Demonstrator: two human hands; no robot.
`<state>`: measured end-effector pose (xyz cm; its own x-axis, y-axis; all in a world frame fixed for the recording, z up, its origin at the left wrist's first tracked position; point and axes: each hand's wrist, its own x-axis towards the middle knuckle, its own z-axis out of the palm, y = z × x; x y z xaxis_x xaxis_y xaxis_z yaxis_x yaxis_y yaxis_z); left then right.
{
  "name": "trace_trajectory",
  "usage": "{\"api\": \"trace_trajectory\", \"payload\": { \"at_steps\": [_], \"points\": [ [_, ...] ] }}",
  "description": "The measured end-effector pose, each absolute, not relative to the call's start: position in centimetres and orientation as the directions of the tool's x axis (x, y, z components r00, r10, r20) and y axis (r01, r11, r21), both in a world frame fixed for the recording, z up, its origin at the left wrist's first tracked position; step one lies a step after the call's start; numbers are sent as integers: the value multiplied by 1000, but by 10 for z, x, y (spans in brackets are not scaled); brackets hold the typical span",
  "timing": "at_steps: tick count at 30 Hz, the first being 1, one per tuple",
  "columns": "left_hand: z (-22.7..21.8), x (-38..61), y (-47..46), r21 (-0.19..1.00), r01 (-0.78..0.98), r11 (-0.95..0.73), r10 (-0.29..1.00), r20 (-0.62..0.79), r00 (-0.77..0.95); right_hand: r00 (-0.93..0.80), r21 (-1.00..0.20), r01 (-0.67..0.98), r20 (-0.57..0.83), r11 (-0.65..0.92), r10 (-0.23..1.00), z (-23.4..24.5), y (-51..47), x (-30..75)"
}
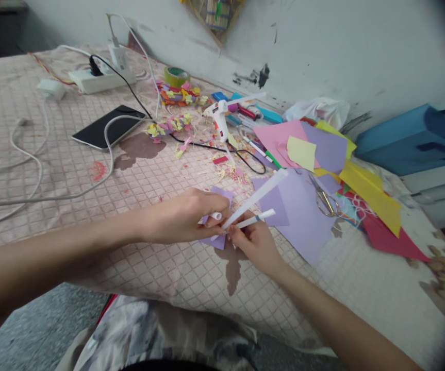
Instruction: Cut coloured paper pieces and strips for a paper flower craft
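Observation:
My left hand (191, 214) is closed, its fingers curled around a small pale rolled tube (216, 216) with its open end showing. A long white strip (257, 198) slants up and right from between my two hands; which fingers grip it is hard to make out. Closed in a pinch, my right hand (256, 245) holds a slim white pen-like stick (253, 220) with a blue-grey band, close beside the strip. Beneath my left hand lies a piece of purple paper (219, 242), partly covered by the fingers. My fingertips nearly meet over it.
Purple sheets (303, 211), scissors (325, 200) and yellow paper (373, 193) lie to the right. A white glue gun (219, 119) rests among paper scraps behind my hands. At left are a black tablet (109, 127), cables and a power strip (100, 78). A blue bag (404, 141) stands far right.

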<state>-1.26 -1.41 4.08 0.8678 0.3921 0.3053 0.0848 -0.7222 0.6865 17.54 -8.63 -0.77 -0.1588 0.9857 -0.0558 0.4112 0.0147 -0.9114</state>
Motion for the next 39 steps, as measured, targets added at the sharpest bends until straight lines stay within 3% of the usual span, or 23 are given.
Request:
{"api": "trace_trajectory", "payload": {
  "at_steps": [5,12,22,26,39],
  "points": [
    [41,-12,-15,681,105,-725,407,300,863,-238,-890,454,-84,34,968,-6,-73,180],
    [40,-12,-15,687,33,-726,393,376,839,-367,-944,326,-78,49,927,-3,-58,181],
    [39,-13,-14,660,15,-751,359,389,848,-599,-928,321,-44,190,799,7,-35,179],
    [38,-13,-15,650,23,-759,352,381,855,-647,-931,287,-13,227,763,12,-29,177],
    [36,-13,-13,651,-8,-759,330,396,857,-725,-924,330,-117,193,679,9,-11,175]
  ]
}}
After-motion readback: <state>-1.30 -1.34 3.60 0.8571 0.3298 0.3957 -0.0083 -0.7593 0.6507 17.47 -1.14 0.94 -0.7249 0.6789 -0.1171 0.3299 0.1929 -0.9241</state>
